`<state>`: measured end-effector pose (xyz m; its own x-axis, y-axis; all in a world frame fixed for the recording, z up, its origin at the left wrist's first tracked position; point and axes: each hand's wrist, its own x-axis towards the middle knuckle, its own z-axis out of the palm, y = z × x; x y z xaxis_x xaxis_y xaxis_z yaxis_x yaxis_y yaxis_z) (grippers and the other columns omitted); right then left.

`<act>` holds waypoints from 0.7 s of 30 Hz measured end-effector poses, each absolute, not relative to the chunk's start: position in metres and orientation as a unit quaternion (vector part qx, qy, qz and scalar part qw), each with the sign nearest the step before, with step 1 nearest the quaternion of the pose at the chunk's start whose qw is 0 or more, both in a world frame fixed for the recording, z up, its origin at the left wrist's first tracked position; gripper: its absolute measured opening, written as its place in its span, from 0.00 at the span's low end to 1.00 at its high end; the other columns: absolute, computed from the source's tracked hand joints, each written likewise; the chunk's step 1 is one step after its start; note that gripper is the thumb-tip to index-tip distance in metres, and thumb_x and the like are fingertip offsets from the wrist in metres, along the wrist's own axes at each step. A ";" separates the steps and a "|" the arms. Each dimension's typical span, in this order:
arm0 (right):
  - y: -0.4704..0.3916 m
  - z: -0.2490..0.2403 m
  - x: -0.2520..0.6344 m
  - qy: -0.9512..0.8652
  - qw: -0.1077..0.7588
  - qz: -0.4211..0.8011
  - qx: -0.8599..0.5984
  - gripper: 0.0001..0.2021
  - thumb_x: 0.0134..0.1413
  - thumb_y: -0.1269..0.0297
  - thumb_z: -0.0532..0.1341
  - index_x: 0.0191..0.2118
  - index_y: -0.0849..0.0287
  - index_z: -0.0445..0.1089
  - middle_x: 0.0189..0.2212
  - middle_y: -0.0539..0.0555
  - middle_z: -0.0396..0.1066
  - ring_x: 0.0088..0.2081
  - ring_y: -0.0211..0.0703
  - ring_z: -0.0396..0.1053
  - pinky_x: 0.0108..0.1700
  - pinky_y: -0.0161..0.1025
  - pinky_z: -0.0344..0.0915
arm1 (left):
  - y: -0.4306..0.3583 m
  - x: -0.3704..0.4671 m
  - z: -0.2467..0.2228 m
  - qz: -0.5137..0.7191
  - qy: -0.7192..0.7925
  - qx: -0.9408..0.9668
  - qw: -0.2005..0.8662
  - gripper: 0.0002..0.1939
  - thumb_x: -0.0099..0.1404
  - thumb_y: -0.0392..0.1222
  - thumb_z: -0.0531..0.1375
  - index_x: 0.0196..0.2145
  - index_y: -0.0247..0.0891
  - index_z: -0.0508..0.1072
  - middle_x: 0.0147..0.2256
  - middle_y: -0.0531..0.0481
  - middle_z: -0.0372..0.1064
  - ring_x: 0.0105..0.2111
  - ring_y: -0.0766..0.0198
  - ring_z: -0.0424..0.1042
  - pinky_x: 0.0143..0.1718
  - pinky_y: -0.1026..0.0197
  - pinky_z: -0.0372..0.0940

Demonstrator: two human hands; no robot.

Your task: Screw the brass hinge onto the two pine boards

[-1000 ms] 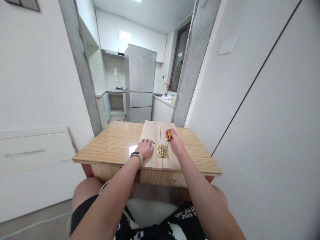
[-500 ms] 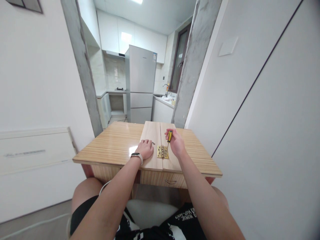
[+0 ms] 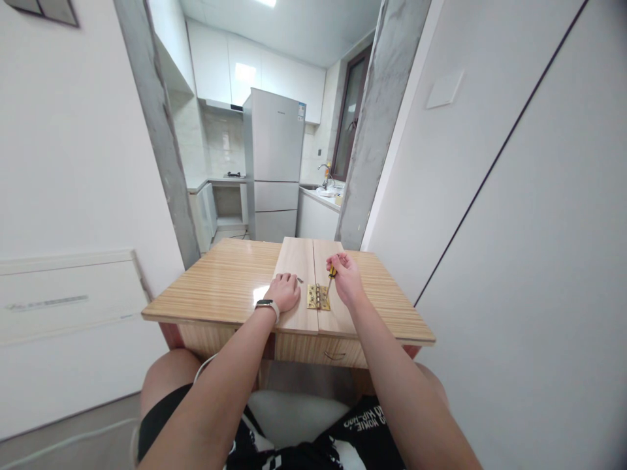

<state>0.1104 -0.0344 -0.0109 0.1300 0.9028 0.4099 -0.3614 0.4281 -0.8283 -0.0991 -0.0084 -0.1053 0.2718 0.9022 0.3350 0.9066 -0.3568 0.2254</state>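
Two pale wooden boards (image 3: 298,258) lie side by side on a striped wooden table (image 3: 225,281). A brass hinge (image 3: 318,296) sits across their seam near the front. My right hand (image 3: 345,279) grips a small yellow-and-black screwdriver (image 3: 332,271), tip down at the hinge's right leaf. My left hand (image 3: 284,291), a watch on its wrist, rests curled on the left board beside the hinge. A small screw (image 3: 300,279) lies just beyond its fingers.
The table stands against a white wall on the right, its front edge over my knees, with a drawer handle (image 3: 334,356) below. A doorway between grey posts opens onto a kitchen with a silver fridge (image 3: 274,163). A white panel (image 3: 63,294) leans at the left wall.
My right hand has closed further over the screwdriver and lowered slightly, so less of the handle shows. My left hand and the boards have stayed put.
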 end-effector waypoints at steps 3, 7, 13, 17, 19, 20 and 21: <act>-0.036 -0.010 0.112 -0.494 0.683 0.466 -0.270 0.19 0.54 0.42 0.72 0.38 0.52 0.73 0.33 0.50 0.76 0.30 0.40 0.67 0.35 0.40 0.64 | -0.008 -0.099 -0.105 -0.206 -0.565 -0.799 0.007 0.22 0.76 0.51 0.51 0.61 0.40 0.69 0.60 0.38 0.69 0.59 0.44 0.63 0.60 0.45 0.59; -0.034 -0.013 0.114 -0.494 0.674 0.481 -0.267 0.23 0.60 0.36 0.65 0.38 0.54 0.77 0.34 0.54 0.76 0.30 0.41 0.67 0.35 0.42 0.64 | -0.009 -0.099 -0.105 -0.205 -0.564 -0.800 0.008 0.22 0.76 0.51 0.50 0.61 0.40 0.69 0.60 0.38 0.69 0.58 0.44 0.64 0.60 0.45 0.59; -0.031 -0.016 0.114 -0.483 0.679 0.471 -0.289 0.21 0.51 0.41 0.74 0.34 0.55 0.75 0.34 0.52 0.75 0.33 0.41 0.69 0.36 0.40 0.65 | -0.009 -0.099 -0.105 -0.201 -0.568 -0.798 -0.001 0.23 0.77 0.51 0.50 0.63 0.41 0.68 0.61 0.38 0.68 0.59 0.45 0.63 0.60 0.45 0.58; -0.034 -0.016 0.112 -0.494 0.682 0.456 -0.289 0.21 0.47 0.46 0.78 0.34 0.54 0.71 0.32 0.49 0.74 0.31 0.40 0.69 0.35 0.39 0.63 | -0.008 -0.098 -0.105 -0.202 -0.567 -0.798 0.003 0.24 0.76 0.50 0.50 0.63 0.40 0.68 0.61 0.37 0.68 0.60 0.44 0.63 0.61 0.44 0.58; -0.036 -0.015 0.112 -0.507 0.676 0.457 -0.279 0.21 0.49 0.47 0.77 0.36 0.53 0.69 0.32 0.48 0.74 0.28 0.37 0.66 0.33 0.38 0.61 | -0.008 -0.098 -0.105 -0.203 -0.567 -0.798 0.005 0.24 0.76 0.50 0.50 0.64 0.40 0.68 0.61 0.37 0.68 0.60 0.44 0.62 0.61 0.44 0.58; -0.037 -0.014 0.111 -0.514 0.671 0.461 -0.271 0.20 0.50 0.47 0.76 0.36 0.53 0.69 0.33 0.48 0.75 0.27 0.36 0.64 0.33 0.38 0.60 | -0.008 -0.098 -0.106 -0.203 -0.567 -0.798 0.005 0.24 0.76 0.50 0.50 0.64 0.40 0.68 0.61 0.38 0.68 0.60 0.44 0.63 0.60 0.44 0.58; -0.038 -0.014 0.111 -0.521 0.666 0.466 -0.261 0.19 0.53 0.46 0.75 0.36 0.52 0.69 0.33 0.48 0.75 0.27 0.36 0.63 0.33 0.38 0.59 | -0.008 -0.098 -0.106 -0.203 -0.568 -0.798 0.006 0.24 0.76 0.50 0.50 0.64 0.40 0.68 0.61 0.38 0.68 0.60 0.44 0.63 0.60 0.45 0.58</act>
<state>0.1109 -0.0383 -0.0135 0.0237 0.8927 0.4500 -0.3487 0.4293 -0.8331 -0.0981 -0.0077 -0.1056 0.2727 0.9036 0.3303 0.9088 -0.3546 0.2199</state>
